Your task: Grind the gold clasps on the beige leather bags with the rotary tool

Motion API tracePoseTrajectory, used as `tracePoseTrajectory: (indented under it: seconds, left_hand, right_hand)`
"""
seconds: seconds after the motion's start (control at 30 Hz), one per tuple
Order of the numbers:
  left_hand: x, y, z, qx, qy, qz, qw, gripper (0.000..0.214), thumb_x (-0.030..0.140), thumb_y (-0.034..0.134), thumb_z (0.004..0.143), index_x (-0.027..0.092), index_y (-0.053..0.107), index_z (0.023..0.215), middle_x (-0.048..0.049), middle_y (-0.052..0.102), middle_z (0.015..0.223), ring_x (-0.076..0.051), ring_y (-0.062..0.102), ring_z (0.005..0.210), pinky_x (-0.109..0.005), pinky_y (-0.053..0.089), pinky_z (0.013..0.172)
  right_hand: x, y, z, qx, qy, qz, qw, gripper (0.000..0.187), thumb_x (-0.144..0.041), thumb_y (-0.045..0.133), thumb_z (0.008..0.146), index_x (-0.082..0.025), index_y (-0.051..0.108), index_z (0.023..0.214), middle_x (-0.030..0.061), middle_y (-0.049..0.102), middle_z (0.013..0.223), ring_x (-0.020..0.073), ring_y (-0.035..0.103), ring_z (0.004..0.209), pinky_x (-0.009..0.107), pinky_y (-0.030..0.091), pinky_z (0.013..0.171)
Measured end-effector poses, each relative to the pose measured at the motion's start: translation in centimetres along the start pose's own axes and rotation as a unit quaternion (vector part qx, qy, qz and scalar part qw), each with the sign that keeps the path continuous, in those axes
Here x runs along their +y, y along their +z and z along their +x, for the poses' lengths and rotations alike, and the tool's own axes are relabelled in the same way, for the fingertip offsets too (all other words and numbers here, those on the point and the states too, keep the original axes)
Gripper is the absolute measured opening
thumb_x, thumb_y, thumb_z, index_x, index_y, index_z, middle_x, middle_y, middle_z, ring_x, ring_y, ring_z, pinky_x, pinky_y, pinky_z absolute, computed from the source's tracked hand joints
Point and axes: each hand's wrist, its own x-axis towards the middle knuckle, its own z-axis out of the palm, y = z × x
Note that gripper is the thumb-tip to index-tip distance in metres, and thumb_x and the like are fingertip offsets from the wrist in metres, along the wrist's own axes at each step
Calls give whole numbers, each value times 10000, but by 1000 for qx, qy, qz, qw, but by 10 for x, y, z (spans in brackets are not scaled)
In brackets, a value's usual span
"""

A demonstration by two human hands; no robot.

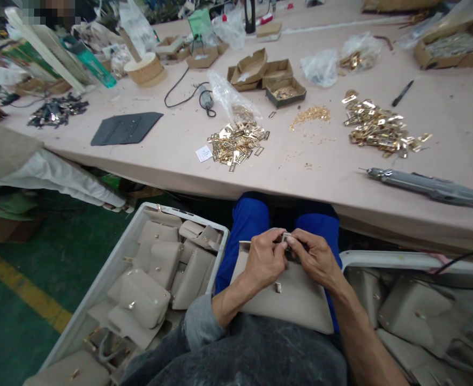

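Observation:
A beige handbag (296,305) lies across my lap, with a small metal clasp (278,288) on its face. Over its far edge, my left hand (265,256) and my right hand (315,256) meet. Thumbs and fingers of both pinch a small shiny metal fitting (286,236), which looks like a rectangular frame. Part of it is hidden by the fingertips, so I cannot tell whether it is attached to the bag.
White bins, left (95,292) and right (381,259), hold several beige bags. On the table (172,161) lie gold fittings in piles (236,143) (381,128), a grey electric screwdriver (425,185), small screws (312,115) and a dark board (126,128). Another person's sleeve (7,153) is at left.

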Motion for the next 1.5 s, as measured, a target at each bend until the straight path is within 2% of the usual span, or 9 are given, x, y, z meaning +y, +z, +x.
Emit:
tracePoseTrajectory:
  seconds: [0.13,0.27,0.37,0.57,0.73,0.97,1.2,1.4,1.5]
  left_hand:
    - [-5,6,1,-5,-53,-83,995,241,312,581,999,177,782,1008,-47,749,701,-192,726,601,-249,565,565]
    - [-7,6,3,3,-69,-105,992,266,333,606,976,152,793,923,-41,701,576,-177,676,494,-232,519,494]
    - [-7,6,2,-2,-76,-106,991,272,345,621,963,142,783,884,-36,665,525,-165,639,442,-220,489,452]
    - [-14,13,-2,-59,-122,-250,959,287,374,707,898,154,648,1073,-50,737,773,-205,723,532,-237,551,416]
    - [-18,15,-3,-34,-109,-308,945,308,353,765,837,130,611,982,-30,703,696,-150,657,434,-190,508,380]
    - [-20,13,-4,-48,-129,-318,938,427,453,794,823,122,594,1006,-68,726,687,-199,719,516,-231,570,459]
    - [-26,17,2,-19,-120,-306,944,443,510,798,815,126,618,944,-77,733,714,-143,617,385,-219,489,372]
    - [-37,22,3,0,-86,-301,950,357,442,768,862,130,627,959,-98,762,820,-79,516,333,-186,347,310]
    - [-37,23,3,13,-81,-289,954,301,397,757,873,132,640,954,-103,773,837,-97,582,402,-198,433,387]
  right_hand:
    - [2,1,-1,31,9,-31,999,365,-435,556,1038,-207,656,770,12,599,709,153,521,650,312,387,634]
    - [1,5,-2,67,45,-25,996,303,-473,634,989,-209,712,860,26,672,763,165,573,668,298,405,590]
    - [-2,8,-1,82,42,-25,995,314,-469,636,982,-207,692,819,23,652,721,163,559,648,293,401,574]
    - [-4,8,1,89,26,-6,996,361,-441,610,999,-205,634,728,9,600,669,146,526,614,288,404,578]
    - [5,5,2,42,28,17,999,335,-461,623,998,-203,652,785,18,609,705,156,553,640,288,456,599]
    - [19,6,3,2,97,141,985,348,-526,668,962,-197,674,849,20,646,735,160,597,660,269,499,587]
    - [24,9,4,11,107,162,981,358,-543,698,938,-196,678,853,21,645,717,160,594,644,271,493,575]
    - [32,12,6,26,104,170,980,342,-526,711,936,-201,653,846,9,620,705,155,575,624,269,455,557]
    - [33,13,8,27,101,163,981,348,-534,705,937,-205,644,839,12,618,711,159,568,631,276,460,565]
